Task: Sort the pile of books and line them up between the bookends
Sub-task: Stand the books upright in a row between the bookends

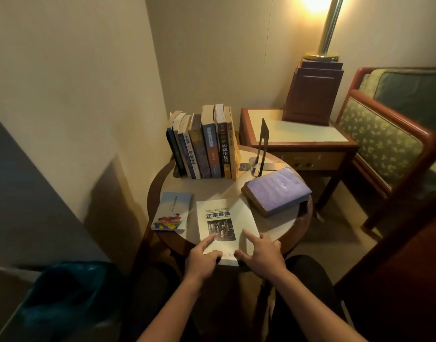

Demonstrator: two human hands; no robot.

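- White paperback (224, 225), matte cover w/ a dark photo in the middle, lies flat at 6 o'clock on the round table (281, 225); its near edge hangs past the rim, right under both hands.
- L hand (203, 261): index straight on the cover, other fingers curled over the near-L corner.
- R hand (264, 253): index and thumb laid on the cover's near-R part, other fingers loosely bent off the R edge; no pinch visible.
- Row of books (204, 144) stands upright at 11–12 o'clock, spines facing out, tops yellowed, leaning slightly L.
- Thin dark metal bookend (262, 144), L-shaped, upright at 1 o'clock, apart from the row.
- Purple book (277, 191), thick, glossy wrinkled cover, flat at 3 o'clock, near the bookend's foot.
- Blue booklet (173, 211), slim, colourful print, flat at 8 o'clock, just beside the paperback.
- Table: pale top, dark wood rim.
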